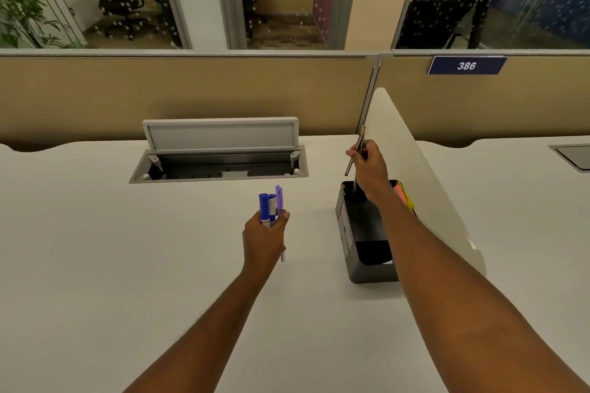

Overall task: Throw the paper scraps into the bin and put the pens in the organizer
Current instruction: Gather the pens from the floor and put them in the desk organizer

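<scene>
1. The white desk [95,249] lies broad and bare to the left and near; its far edge meets a tan partition [191,89], and a white divider panel [415,175] closes it off on the right.
2. An open cable tray [220,166] is sunk into the desk at the far centre, its lid [220,134] tilted up towards the partition.
3. The black organizer [360,233] stands on the desk just beside the divider, right of centre, its top open; pink and yellow items [404,198] show along its right side.
4. The right hand [370,166] hovers over the far end of the organizer, fingers pinched on a thin dark pencil [356,150] held nearly upright, lower end above the opening.
5. The left hand [263,236] is raised over the open middle of the desk, well apart from the organizer, closed around a bundle of pens [271,206]: a blue-capped marker, a second blue one beside it, and a slim purple pen whose tip pokes out below the fist.
6. Paper scraps and a bin cannot be seen in this view.
</scene>
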A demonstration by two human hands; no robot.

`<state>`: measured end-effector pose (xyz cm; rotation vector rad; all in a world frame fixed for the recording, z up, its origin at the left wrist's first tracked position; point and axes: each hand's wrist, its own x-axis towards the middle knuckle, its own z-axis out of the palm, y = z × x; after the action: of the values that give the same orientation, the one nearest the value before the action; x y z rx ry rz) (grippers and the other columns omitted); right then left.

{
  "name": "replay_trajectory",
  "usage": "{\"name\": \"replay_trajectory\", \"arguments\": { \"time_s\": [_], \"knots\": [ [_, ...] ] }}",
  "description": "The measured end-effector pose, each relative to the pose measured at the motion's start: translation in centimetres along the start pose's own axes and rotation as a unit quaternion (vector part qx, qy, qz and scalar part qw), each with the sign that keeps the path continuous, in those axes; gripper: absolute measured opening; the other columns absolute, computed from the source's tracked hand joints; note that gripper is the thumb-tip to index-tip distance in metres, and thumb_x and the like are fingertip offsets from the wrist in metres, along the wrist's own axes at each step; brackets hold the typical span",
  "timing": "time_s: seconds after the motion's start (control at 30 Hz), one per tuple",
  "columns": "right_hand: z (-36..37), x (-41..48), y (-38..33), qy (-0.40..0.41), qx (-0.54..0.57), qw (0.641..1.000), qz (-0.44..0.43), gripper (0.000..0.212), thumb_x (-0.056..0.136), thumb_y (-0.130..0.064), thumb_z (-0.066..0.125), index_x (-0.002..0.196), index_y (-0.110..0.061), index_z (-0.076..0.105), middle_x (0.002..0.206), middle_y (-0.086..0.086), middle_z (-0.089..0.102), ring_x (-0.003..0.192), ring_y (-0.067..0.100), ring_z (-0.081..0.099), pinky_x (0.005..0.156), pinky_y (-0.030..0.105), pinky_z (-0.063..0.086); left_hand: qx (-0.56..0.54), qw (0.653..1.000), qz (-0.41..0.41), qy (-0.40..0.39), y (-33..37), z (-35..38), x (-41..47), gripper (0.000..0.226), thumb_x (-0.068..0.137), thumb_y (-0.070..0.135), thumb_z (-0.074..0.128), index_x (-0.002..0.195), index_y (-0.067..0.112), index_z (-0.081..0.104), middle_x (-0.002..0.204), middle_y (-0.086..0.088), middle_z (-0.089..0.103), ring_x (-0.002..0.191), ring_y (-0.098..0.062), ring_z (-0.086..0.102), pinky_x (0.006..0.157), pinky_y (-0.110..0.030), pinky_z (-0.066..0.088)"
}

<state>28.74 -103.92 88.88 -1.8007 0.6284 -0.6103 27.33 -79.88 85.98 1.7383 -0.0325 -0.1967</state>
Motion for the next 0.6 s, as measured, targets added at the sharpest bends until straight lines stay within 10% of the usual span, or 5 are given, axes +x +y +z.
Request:
{"name": "replay_trajectory", "arguments": {
  "time_s": [0.4,0.6],
  "knots": [
    [-1.8,0.3,0.3,-0.068,-0.065,0.996,0.002,0.007,0.086,-0.010,0.068,0.093,-0.010,0.069,0.095,0.006,0.069,0.097,0.027,0.065,0.095,0.040,0.053,0.001,1.000,-0.006,-0.013,-0.7,0.6,-0.2,0.016,0.087,0.024,0.062,0.096,0.015,0.053,0.073,-0.002,0.057,0.057,-0.014,0.054,0.043,-0.014,0.047],
    [-2.0,-0.2,0.8,-0.065,-0.084,0.994,0.018,0.012,0.085,-0.010,0.070,0.097,-0.009,0.070,0.099,0.013,0.072,0.095,0.029,0.067,0.083,0.035,0.056,0.000,1.000,-0.010,-0.008,-0.9,0.7,-0.1,0.016,0.087,0.024,0.063,0.096,0.015,0.053,0.077,-0.004,0.058,0.060,-0.014,0.054,0.050,-0.018,0.047]
  ]
}}
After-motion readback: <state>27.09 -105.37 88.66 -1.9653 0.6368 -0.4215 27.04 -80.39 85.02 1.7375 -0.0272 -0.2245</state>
